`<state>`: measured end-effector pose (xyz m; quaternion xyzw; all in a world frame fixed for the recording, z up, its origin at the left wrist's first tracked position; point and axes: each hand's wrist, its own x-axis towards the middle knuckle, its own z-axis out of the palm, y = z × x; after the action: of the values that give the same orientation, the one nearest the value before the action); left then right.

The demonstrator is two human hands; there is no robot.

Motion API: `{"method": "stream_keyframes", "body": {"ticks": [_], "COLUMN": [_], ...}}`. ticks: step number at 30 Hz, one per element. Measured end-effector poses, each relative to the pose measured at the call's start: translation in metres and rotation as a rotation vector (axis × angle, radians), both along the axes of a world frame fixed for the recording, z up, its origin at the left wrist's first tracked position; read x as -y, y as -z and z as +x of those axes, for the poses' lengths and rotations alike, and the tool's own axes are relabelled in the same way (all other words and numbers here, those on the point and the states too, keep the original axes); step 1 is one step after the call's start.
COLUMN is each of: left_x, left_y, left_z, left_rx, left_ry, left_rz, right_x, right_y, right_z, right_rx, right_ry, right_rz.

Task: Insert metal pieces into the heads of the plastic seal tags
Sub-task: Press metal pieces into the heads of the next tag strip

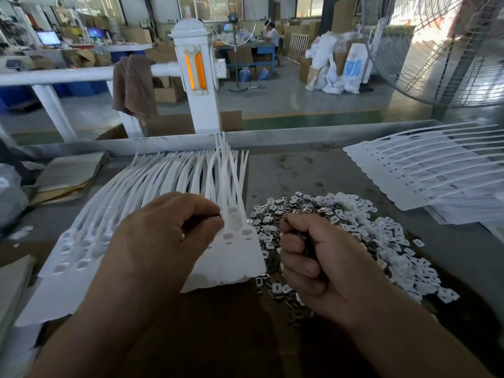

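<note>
Both bare forearms reach forward and draw closer together toward the grips. The left grip lies palm down with its fingers curled, thumb and forefinger pressed tip to tip at its far right. Just right of it and not touching, the right grip is a closed fist with its curled fingers facing left. Anything enclosed is hidden.

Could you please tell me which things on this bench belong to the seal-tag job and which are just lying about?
Job: fanned seal tags under the left hand; metal pieces heaped beside them; second row of seal tags at far right.
Lying about: brown cloth on the white rail; cardboard sheets at left; wire-guarded fan at right.
</note>
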<state>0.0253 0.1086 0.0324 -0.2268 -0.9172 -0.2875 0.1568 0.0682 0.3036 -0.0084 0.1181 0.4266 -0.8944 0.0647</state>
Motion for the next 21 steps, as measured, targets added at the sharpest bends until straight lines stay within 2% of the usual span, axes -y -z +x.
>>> {"method": "stream_keyframes", "body": {"ticks": [3, 7, 21], "left_x": [-0.008, -0.020, -0.029], "left_y": [0.008, 0.017, 0.025], "left_z": [-0.004, -0.009, -0.017], "left_rx": [-0.001, -0.053, 0.016], "left_ry": [0.037, 0.082, 0.008], "left_rz": [-0.061, -0.121, -0.122], "right_x": [0.004, 0.011, 0.015], "right_y": [0.008, 0.013, 0.015], "right_z": [-0.003, -0.004, -0.003], "right_rx": [0.105, 0.149, 0.125], "right_ry": [-0.028, -0.074, -0.185], "right_rz": [0.013, 0.014, -0.004]}}
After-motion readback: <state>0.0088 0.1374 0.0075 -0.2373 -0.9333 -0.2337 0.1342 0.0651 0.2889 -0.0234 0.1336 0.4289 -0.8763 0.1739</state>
